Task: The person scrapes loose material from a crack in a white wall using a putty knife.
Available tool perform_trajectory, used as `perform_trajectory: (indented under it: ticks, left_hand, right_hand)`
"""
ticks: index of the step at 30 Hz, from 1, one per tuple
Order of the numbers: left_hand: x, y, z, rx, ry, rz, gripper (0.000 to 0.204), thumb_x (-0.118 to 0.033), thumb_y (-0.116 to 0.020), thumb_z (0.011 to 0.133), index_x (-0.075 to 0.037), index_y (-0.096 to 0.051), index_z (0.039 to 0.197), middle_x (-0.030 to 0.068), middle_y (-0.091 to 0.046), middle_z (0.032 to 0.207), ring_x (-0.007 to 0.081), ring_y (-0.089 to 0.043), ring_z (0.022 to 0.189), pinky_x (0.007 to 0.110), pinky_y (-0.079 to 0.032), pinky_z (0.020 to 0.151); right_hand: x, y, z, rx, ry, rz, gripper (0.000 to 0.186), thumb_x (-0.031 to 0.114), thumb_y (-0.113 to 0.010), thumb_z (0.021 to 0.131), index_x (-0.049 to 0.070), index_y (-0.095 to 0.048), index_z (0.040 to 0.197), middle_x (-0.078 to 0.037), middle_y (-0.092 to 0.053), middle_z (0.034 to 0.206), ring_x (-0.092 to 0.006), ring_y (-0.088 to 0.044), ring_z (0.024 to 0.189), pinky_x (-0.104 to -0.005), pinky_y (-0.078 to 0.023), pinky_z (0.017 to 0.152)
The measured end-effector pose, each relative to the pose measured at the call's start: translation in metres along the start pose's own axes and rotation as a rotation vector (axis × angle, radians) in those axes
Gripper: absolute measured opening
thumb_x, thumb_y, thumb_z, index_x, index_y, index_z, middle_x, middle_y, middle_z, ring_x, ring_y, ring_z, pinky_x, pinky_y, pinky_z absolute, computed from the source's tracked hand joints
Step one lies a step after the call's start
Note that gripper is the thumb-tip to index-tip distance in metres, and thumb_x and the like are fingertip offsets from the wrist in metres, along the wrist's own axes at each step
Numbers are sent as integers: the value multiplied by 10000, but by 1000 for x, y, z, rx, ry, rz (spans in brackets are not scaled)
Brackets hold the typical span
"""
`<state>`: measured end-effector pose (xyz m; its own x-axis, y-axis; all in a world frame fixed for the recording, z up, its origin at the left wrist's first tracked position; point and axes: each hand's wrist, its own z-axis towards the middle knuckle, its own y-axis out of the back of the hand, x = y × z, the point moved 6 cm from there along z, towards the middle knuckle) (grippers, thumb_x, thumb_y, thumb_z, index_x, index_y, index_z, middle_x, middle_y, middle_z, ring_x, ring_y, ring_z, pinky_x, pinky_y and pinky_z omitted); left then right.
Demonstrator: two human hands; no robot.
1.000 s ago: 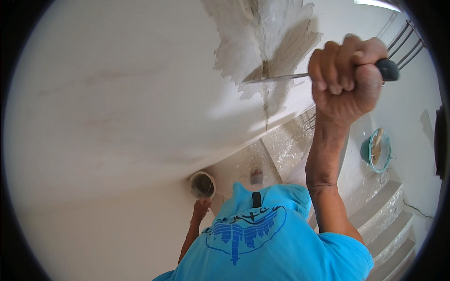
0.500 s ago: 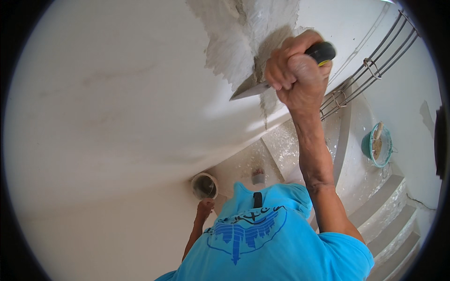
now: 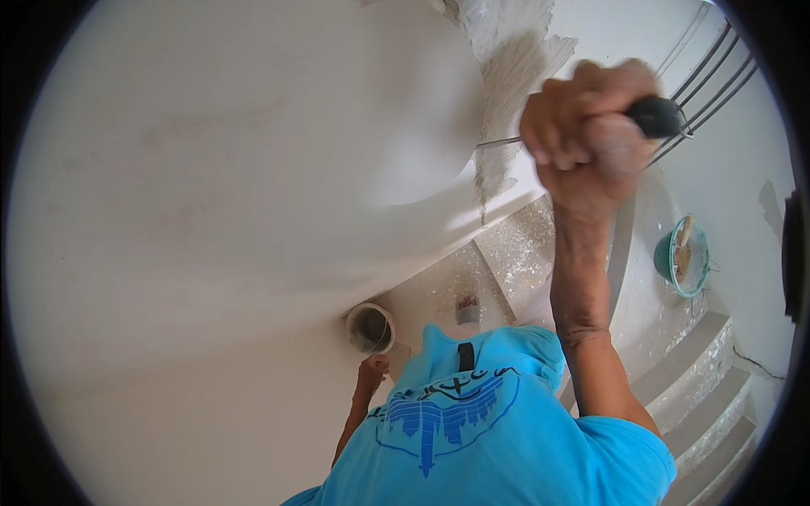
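My right hand (image 3: 595, 126) is raised and closed round the dark handle of a putty knife (image 3: 498, 143). The blade shows edge-on as a thin strip, its tip at the border of a rough grey patch (image 3: 510, 84) on the white wall (image 3: 253, 169). Motion slightly blurs this hand. Low at my left side, my left hand (image 3: 373, 368) is curled closed, close to a pale bucket (image 3: 371, 327) with grey inside and a thin wire handle. Whether the fingers hold that wire cannot be made out.
Curved metal bars (image 3: 717, 80) run along the upper right. A teal basket-like bucket (image 3: 683, 257) holding a tool and tan material stands at the right. Steps (image 3: 692, 363) descend at lower right. White flakes litter the floor (image 3: 523, 249) near my foot (image 3: 467, 309).
My right hand has moved right with the putty knife, and the blade has turned from showing its face to edge-on. The left hand has barely shifted beside the bucket.
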<state>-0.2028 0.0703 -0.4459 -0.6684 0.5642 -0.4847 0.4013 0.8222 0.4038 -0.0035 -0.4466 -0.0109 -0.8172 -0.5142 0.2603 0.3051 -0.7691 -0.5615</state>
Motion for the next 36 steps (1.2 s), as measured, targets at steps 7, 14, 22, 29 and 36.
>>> perform_trajectory:
  ticks: [7,14,22,29,36]
  left_hand:
    - [2,-3,13,42,-4,28,346,-241,-658,844,-14,-665,1106,116,-702,947,176,-677,786,318,-544,634]
    - [-16,2,20,39,-44,23,366,-256,-659,843,-13,-664,1117,112,-699,936,176,-676,780,319,-545,638]
    - [-12,4,12,41,-42,27,368,-267,-648,850,-5,-661,1108,106,-693,914,168,-672,778,316,-540,634]
    - [-7,7,14,69,-12,43,351,-261,-652,839,-15,-664,1090,99,-691,902,163,-668,769,312,-543,631]
    - [-16,14,17,75,-47,36,352,-237,-650,831,-6,-657,1097,100,-687,888,167,-666,752,307,-537,611]
  right_hand:
    - [-9,17,-3,-39,-34,-50,63,12,-572,840,-34,-538,812,-41,-453,518,-98,-401,400,-266,-367,363]
    - [-16,21,-2,-107,-105,-121,112,43,-614,845,-23,-553,777,-37,-484,525,-101,-438,409,-266,-370,370]
    - [3,30,-2,36,-39,-146,33,31,-548,860,-1,-551,859,-22,-464,554,-88,-415,417,-255,-354,370]
    - [-4,40,-19,-52,-26,-180,38,-44,-506,822,-26,-538,832,-43,-472,541,-94,-421,402,-254,-367,360]
    - [-1,42,-18,-68,27,-258,22,1,-584,826,-9,-567,817,-47,-538,581,-83,-447,405,-239,-381,368]
